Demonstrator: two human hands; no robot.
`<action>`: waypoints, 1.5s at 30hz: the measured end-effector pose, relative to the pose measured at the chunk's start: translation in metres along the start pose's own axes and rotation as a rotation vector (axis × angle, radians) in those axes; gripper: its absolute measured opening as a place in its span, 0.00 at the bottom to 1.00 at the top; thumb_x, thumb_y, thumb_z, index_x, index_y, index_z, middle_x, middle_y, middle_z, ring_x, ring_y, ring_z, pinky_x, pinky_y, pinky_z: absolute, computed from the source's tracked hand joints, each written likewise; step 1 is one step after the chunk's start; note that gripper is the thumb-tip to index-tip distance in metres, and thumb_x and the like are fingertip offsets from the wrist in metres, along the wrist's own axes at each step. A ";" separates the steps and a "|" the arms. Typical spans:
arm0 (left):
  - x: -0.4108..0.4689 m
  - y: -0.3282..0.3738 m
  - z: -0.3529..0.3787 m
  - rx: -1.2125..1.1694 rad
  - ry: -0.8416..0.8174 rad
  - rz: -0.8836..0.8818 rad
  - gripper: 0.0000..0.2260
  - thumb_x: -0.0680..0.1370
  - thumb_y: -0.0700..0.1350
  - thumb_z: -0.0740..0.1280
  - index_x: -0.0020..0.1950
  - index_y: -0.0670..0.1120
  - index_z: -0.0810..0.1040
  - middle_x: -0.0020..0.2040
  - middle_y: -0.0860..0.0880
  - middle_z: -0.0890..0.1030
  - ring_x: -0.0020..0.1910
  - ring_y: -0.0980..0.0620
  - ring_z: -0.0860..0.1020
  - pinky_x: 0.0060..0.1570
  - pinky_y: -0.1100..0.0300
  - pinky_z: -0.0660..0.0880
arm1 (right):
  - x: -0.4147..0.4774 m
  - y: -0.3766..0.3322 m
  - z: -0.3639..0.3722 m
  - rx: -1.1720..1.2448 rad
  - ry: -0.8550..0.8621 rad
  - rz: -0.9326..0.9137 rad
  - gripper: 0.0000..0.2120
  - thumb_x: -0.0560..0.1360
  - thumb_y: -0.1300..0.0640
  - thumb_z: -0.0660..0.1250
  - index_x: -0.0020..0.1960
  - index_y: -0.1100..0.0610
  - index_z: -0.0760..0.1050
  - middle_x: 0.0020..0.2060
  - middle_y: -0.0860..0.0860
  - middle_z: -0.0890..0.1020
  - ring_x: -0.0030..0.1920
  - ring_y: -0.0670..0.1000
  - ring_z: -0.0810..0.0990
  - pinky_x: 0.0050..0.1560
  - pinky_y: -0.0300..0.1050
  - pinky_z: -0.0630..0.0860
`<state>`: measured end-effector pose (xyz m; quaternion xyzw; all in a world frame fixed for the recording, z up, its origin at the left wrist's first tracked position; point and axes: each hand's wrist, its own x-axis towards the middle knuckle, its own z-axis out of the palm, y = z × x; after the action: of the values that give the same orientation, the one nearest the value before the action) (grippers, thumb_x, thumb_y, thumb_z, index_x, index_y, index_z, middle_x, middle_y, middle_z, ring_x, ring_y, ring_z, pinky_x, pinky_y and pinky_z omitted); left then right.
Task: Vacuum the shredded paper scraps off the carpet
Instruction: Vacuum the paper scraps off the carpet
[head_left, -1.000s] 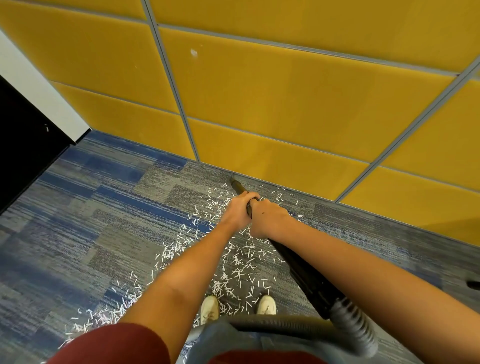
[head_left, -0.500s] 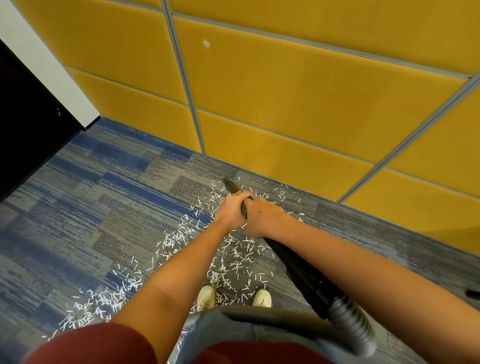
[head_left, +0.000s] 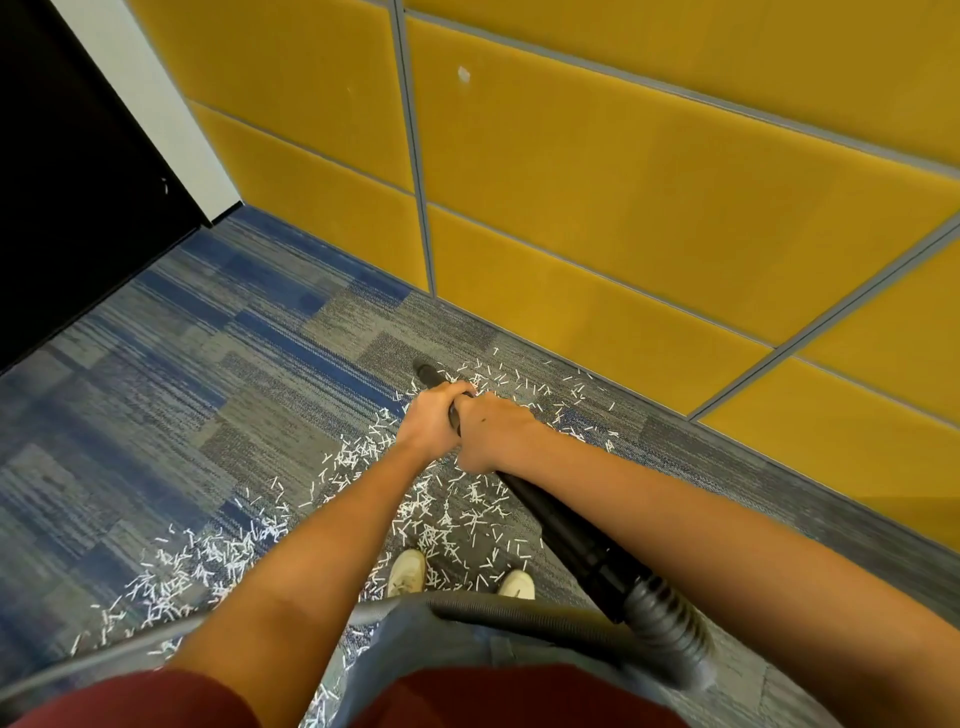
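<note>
A black vacuum wand (head_left: 566, 535) slants down from lower right to the carpet (head_left: 182, 405). Its nozzle tip (head_left: 427, 372) sits among white shredded paper scraps (head_left: 358, 457) near the wall. My left hand (head_left: 428, 421) grips the wand close to the tip. Just behind it, my right hand (head_left: 493, 431) grips the same tube. More scraps lie in a band toward the lower left (head_left: 176, 566) and around my white shoes (head_left: 408, 571). A grey ribbed hose (head_left: 660, 623) joins the wand's rear end.
Yellow padded wall panels (head_left: 623, 208) with grey seams run along the far edge of the carpet. A dark opening with a white frame (head_left: 156, 109) stands at the upper left. The hose loops across in front of my legs (head_left: 519, 613).
The view has swung left, so the wall corner and dark opening sit further right in frame. Both hands keep their grip on the wand; the nozzle tip stays among the scraps near the wall.
</note>
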<state>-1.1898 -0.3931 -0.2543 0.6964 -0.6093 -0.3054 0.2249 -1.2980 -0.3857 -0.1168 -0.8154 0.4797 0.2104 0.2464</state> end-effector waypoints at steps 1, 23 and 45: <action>-0.001 -0.001 0.001 0.003 -0.001 0.002 0.15 0.71 0.34 0.68 0.55 0.49 0.79 0.48 0.49 0.82 0.46 0.50 0.80 0.48 0.55 0.77 | -0.001 0.000 0.001 0.000 0.006 0.000 0.20 0.74 0.64 0.65 0.65 0.63 0.67 0.38 0.51 0.69 0.40 0.51 0.72 0.39 0.41 0.70; 0.024 0.073 0.063 -0.085 -0.213 0.125 0.17 0.70 0.33 0.68 0.55 0.49 0.78 0.50 0.45 0.79 0.47 0.46 0.79 0.47 0.47 0.78 | -0.027 0.068 0.010 0.075 0.029 0.264 0.24 0.75 0.64 0.64 0.69 0.63 0.63 0.43 0.52 0.68 0.44 0.52 0.75 0.39 0.41 0.71; -0.046 -0.008 -0.004 0.041 -0.012 -0.019 0.15 0.72 0.37 0.67 0.57 0.49 0.79 0.53 0.48 0.82 0.48 0.47 0.80 0.51 0.54 0.76 | -0.026 -0.025 0.026 -0.049 -0.023 -0.007 0.24 0.74 0.61 0.65 0.68 0.62 0.65 0.45 0.53 0.69 0.47 0.54 0.74 0.43 0.44 0.71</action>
<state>-1.1842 -0.3463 -0.2498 0.7047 -0.6101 -0.2992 0.2040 -1.2906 -0.3424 -0.1175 -0.8205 0.4685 0.2305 0.2327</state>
